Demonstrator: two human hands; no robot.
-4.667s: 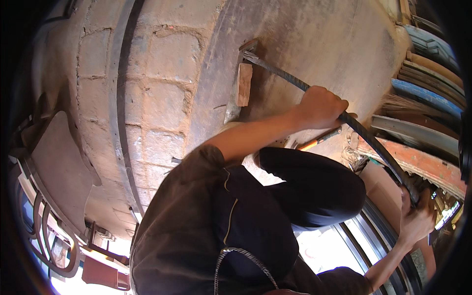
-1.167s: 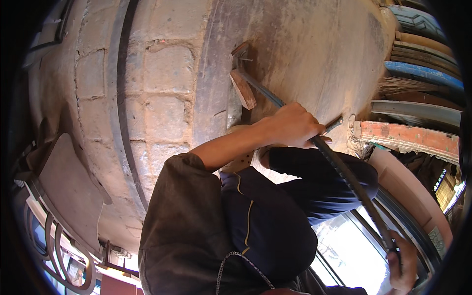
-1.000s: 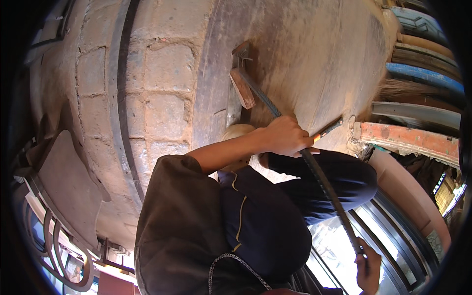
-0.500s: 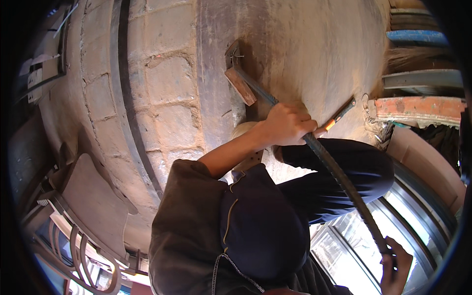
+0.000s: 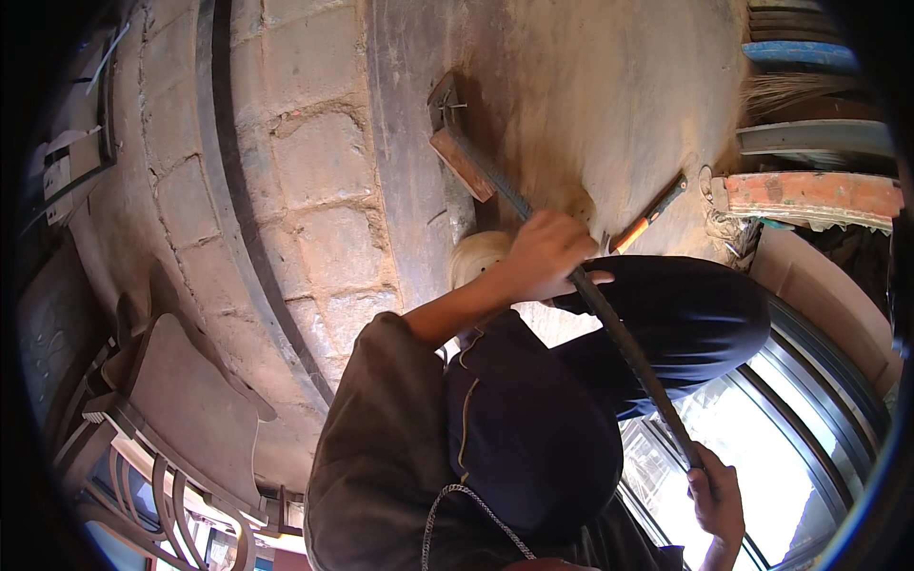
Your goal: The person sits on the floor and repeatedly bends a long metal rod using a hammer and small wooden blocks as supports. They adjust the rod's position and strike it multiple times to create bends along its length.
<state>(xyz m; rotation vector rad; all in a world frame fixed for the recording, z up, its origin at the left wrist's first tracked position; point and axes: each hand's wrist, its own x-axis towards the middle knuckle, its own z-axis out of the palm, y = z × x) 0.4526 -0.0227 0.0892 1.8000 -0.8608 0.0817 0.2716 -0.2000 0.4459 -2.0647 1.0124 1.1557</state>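
Wrapping tight round the middle of a long dark ribbed steel bar (image 5: 609, 319), left hand (image 5: 547, 257) fully closed on it, knuckles up, placed well forward where weight and aim can be steered. Lower down, near the bottom right edge, right hand (image 5: 716, 495) curled round the bar's tail end, fingers closed on it too, set far from the other grip, probably for leverage. Running diagonally from that low right hand up and left, across a raised knee in dark trousers (image 5: 685, 324), ending at a small reddish wooden block (image 5: 461, 164) lying on the dusty concrete floor (image 5: 609, 105). Tip touching or just over the block; exact contact hard to tell. Beside the block, a small metal bracket or clip (image 5: 444, 97), close against it.

Further out: a screwdriver-like tool with an orange handle (image 5: 647, 217) lying on the floor just beyond the left hand, apart from the bar. To the left of the block, a strip of rough stone paving (image 5: 314, 190) with a dark curved channel through it. At the right edge, a worn orange-painted metal piece (image 5: 809, 193), stacked beams and broom bristles (image 5: 790, 88) above it. Bottom left, a wooden chair back (image 5: 190, 409) and curved metal frames. Loose dark sleeve and jacket filling the lower middle.
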